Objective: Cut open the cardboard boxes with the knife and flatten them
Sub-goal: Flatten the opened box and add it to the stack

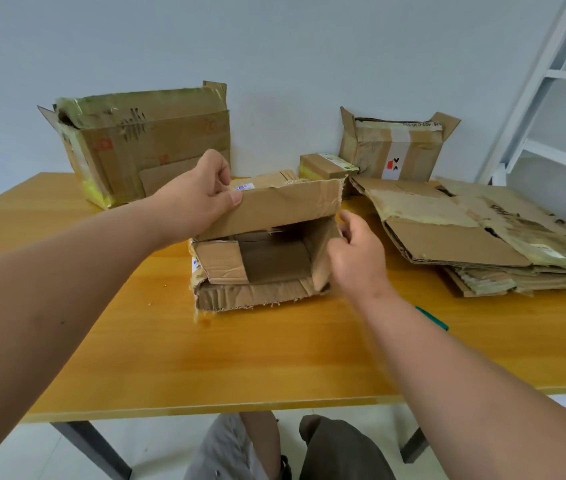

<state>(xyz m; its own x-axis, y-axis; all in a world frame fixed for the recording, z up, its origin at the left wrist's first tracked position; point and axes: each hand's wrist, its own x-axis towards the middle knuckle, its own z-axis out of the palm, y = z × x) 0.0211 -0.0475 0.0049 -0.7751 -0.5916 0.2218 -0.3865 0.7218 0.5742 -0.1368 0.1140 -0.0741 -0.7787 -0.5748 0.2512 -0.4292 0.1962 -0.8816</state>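
A small worn cardboard box point(267, 265) lies on its side in the middle of the wooden table point(205, 358), its open end facing me. My left hand point(198, 192) pinches the left end of the raised top flap point(285, 209). My right hand point(354, 251) grips the box's right side flap with curled fingers. A green-handled knife point(434, 318) lies on the table just right of my right forearm, mostly hidden by it.
A large taped box point(146, 143) stands at the back left. At the back right are a medium open box point(395, 147) and a small box point(326, 166). Flattened cardboard point(482, 237) is stacked at the right. A white shelf point(558, 98) stands beyond it.
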